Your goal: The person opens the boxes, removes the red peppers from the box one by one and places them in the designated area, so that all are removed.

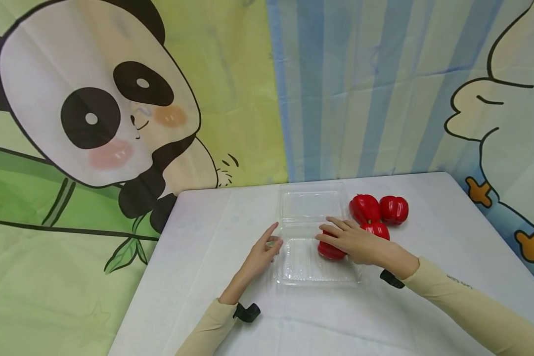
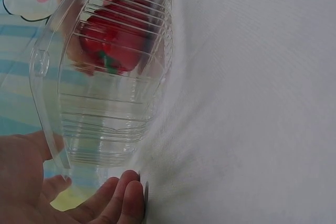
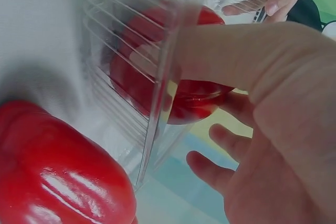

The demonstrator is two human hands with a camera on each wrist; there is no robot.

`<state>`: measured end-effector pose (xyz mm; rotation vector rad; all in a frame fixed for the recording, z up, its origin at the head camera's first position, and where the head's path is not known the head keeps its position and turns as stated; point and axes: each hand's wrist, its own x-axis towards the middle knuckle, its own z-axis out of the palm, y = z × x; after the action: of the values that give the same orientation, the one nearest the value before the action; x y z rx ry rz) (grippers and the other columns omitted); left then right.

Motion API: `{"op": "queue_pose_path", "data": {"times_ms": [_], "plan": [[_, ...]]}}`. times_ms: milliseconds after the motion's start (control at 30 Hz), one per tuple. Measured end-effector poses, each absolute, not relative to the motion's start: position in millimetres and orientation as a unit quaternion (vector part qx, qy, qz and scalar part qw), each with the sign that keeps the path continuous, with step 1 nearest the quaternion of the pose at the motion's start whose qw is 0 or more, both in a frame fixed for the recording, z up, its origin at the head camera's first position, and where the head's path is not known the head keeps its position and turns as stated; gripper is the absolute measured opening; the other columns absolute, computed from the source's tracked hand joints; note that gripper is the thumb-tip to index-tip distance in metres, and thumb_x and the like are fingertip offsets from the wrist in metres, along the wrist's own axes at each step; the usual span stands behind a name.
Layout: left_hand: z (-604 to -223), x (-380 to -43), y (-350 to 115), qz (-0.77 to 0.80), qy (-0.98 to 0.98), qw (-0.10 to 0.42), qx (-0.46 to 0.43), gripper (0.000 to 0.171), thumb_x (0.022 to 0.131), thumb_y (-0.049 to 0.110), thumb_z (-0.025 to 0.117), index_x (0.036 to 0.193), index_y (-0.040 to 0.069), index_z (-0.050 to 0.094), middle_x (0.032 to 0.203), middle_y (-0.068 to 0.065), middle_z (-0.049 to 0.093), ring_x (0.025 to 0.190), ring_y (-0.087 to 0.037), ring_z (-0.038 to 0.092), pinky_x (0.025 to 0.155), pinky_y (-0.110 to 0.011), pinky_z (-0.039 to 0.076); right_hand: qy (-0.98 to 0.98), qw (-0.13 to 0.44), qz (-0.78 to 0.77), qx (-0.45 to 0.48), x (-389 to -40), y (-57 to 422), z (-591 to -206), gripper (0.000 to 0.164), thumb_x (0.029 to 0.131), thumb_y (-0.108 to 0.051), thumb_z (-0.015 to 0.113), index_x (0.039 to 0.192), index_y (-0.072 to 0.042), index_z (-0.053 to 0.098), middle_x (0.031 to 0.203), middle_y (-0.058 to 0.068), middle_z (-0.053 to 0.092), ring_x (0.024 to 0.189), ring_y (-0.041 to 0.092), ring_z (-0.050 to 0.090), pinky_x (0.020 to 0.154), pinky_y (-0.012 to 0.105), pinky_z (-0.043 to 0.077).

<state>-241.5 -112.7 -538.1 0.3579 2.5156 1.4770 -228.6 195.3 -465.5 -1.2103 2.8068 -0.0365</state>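
A clear plastic clamshell box (image 1: 302, 273) lies with its lid (image 1: 311, 200) laid back on a white table. Inside its base, toward the right side, is a red bell pepper (image 1: 331, 251). My right hand (image 1: 360, 243) grips this pepper from above; the right wrist view shows the thumb against it behind the clear wall and the fingers around its other side. At the left edge of the box is my left hand (image 1: 259, 254), its fingers loosely spread and its thumb by the rim (image 2: 39, 95). A green stem end (image 2: 108, 62) shows through the ribbed wall.
Three more red peppers stand close together right of the box: one at the back (image 1: 364, 207), one to its right (image 1: 394, 209) and one in front (image 1: 377, 230), partly behind my right hand. A printed curtain (image 1: 244, 99) hangs behind the table (image 1: 204, 237).
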Motion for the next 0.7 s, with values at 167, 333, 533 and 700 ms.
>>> {"op": "queue_pose_path", "data": {"times_ms": [167, 333, 533, 700], "plan": [[-538, -242, -112, 0.498, 0.853, 0.102, 0.119, 0.063, 0.105, 0.038, 0.053, 0.160, 0.022, 0.028, 0.134, -0.018, 0.060, 0.088, -0.019, 0.068, 0.066, -0.025, 0.053, 0.915, 0.044, -0.004, -0.400, -229, 194, -464, 0.099, 0.063, -0.009, 0.093, 0.148, -0.020, 0.045, 0.152, 0.012, 0.045, 0.144, 0.039, 0.032, 0.107, 0.060, 0.044], [-538, -243, -112, 0.496, 0.855, 0.102, 0.113, 0.063, 0.104, 0.039, 0.053, 0.160, 0.025, 0.027, 0.135, -0.017, 0.061, 0.089, -0.018, 0.067, 0.068, -0.025, 0.053, 0.916, 0.049, -0.015, -0.398, -228, 193, -460, 0.098, 0.064, -0.009, 0.093, 0.148, -0.022, 0.045, 0.153, 0.011, 0.044, 0.144, 0.039, 0.032, 0.107, 0.060, 0.044], [-538, -242, -112, 0.496, 0.855, 0.103, 0.113, 0.063, 0.105, 0.039, 0.053, 0.160, 0.026, 0.027, 0.135, -0.016, 0.061, 0.089, -0.019, 0.068, 0.068, -0.026, 0.053, 0.918, 0.040, -0.018, -0.395, -225, 193, -449, 0.097, 0.064, -0.008, 0.093, 0.147, -0.022, 0.046, 0.151, 0.012, 0.045, 0.142, 0.039, 0.035, 0.103, 0.060, 0.047], [-537, -242, -111, 0.500, 0.853, 0.107, 0.108, 0.062, 0.105, 0.037, 0.053, 0.160, 0.026, 0.028, 0.136, -0.016, 0.059, 0.090, -0.019, 0.067, 0.068, -0.027, 0.053, 0.917, 0.024, -0.019, -0.397, -221, 196, -442, 0.097, 0.063, -0.009, 0.093, 0.147, -0.020, 0.046, 0.150, 0.012, 0.047, 0.141, 0.039, 0.038, 0.102, 0.059, 0.048]]}}
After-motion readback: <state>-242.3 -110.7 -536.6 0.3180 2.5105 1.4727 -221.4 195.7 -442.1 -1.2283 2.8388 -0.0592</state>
